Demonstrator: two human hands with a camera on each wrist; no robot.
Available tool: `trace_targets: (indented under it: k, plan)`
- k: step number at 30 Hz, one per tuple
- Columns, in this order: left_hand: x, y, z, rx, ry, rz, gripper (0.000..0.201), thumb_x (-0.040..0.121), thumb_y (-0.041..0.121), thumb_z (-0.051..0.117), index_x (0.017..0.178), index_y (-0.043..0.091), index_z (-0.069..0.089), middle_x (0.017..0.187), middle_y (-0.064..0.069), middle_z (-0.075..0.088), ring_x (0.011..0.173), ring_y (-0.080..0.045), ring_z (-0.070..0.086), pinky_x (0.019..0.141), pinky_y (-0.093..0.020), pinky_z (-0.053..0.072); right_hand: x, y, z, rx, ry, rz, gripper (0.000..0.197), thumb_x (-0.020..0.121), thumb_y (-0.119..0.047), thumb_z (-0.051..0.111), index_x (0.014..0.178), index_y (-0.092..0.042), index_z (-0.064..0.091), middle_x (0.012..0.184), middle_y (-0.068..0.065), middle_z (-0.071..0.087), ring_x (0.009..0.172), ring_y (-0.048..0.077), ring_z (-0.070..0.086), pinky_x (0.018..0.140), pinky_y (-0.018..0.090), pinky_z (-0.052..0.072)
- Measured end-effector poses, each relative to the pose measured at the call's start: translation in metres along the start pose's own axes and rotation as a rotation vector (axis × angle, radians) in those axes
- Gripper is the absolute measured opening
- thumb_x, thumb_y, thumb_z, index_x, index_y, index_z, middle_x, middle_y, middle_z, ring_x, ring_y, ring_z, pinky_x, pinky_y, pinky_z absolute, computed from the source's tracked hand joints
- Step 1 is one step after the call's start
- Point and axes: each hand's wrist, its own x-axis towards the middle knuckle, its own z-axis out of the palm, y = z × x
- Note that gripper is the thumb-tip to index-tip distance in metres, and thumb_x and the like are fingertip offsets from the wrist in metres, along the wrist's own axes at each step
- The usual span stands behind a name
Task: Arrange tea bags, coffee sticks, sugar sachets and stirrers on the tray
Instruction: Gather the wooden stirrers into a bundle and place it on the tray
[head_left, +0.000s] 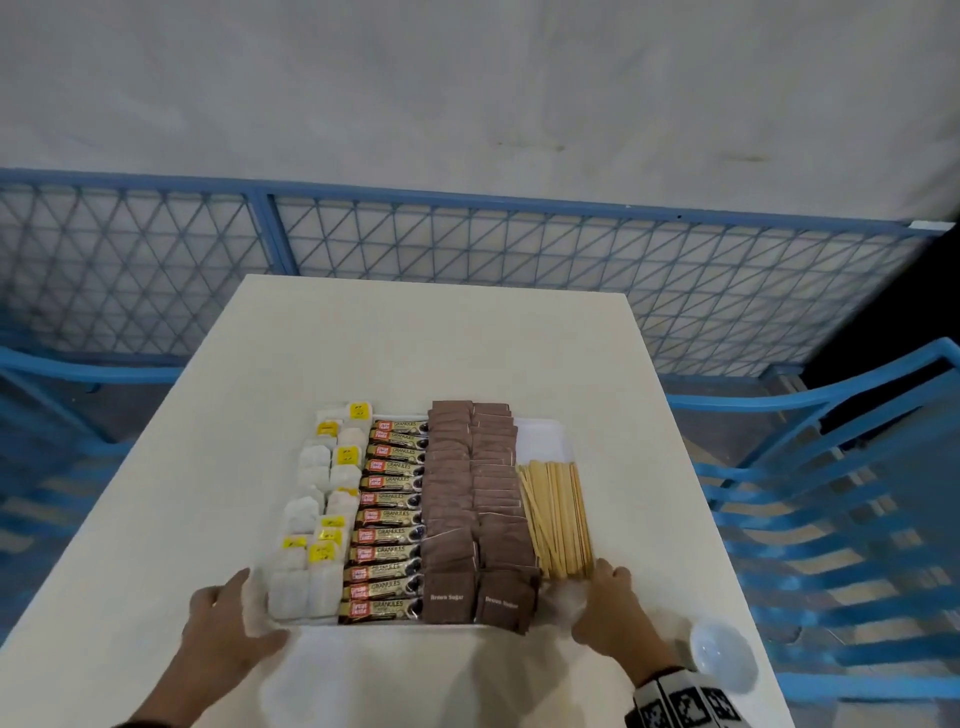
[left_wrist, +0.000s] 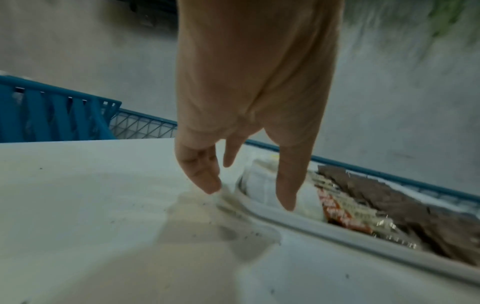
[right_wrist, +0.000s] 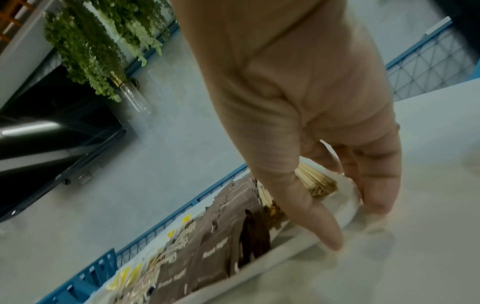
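Observation:
A white tray (head_left: 540, 436) sits on the white table (head_left: 415, 338). It holds tea bags (head_left: 322, 519) on the left, then a column of coffee sticks (head_left: 389, 519), brown sugar sachets (head_left: 467, 493) and wooden stirrers (head_left: 558, 519) on the right. My left hand (head_left: 260, 608) straddles the near left corner with fairly straight fingers. In the left wrist view its fingertips (left_wrist: 210, 189) touch the outside of the tray rim (left_wrist: 337, 232) and the thumb hangs over the tea bags. My right hand (head_left: 592, 597) holds the near right corner, its thumb on the tray rim (right_wrist: 259, 265) and its fingers (right_wrist: 376, 195) outside.
A small white bowl (head_left: 722, 657) stands on the table at the near right, close to my right wrist. Blue slatted chairs (head_left: 831, 493) flank the table on both sides. A blue mesh fence (head_left: 467, 244) runs behind the far edge.

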Motion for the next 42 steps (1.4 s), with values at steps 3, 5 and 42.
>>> trace_targets:
  k: [3, 5, 42]
  plan:
    - [0.006, -0.004, 0.007, -0.014, -0.097, 0.090, 0.119, 0.024, 0.050, 0.059, 0.132, 0.002, 0.043, 0.096, -0.007, 0.038, 0.097, -0.024, 0.041, 0.076, -0.029, 0.037, -0.003, -0.002, 0.002, 0.019, 0.035, 0.005, 0.047, 0.079, -0.002, 0.061, 0.118, -0.006, 0.035, 0.120, 0.010, 0.035, 0.106, 0.026, 0.051, 0.090, 0.027, 0.048]
    - [0.012, -0.008, 0.010, -0.015, -0.138, 0.111, 0.101, 0.035, 0.038, 0.070, 0.128, 0.007, 0.045, 0.099, -0.010, 0.044, 0.091, -0.022, 0.044, 0.070, -0.022, 0.035, -0.003, -0.002, 0.001, 0.003, 0.037, -0.008, 0.049, 0.077, -0.004, 0.064, 0.118, -0.005, 0.036, 0.119, 0.010, 0.036, 0.098, 0.022, 0.048, 0.089, 0.026, 0.047]
    - [0.193, 0.002, -0.065, -0.024, 0.226, 0.161, 0.029, 0.073, 0.003, 0.072, 0.102, 0.007, 0.066, 0.093, -0.015, 0.066, 0.085, -0.030, 0.064, 0.081, -0.034, 0.047, 0.119, -0.150, -0.021, -0.082, 0.146, -0.221, 0.056, 0.082, -0.026, 0.069, 0.127, -0.006, 0.042, 0.118, 0.010, 0.052, 0.113, 0.023, 0.049, 0.087, 0.024, 0.040]
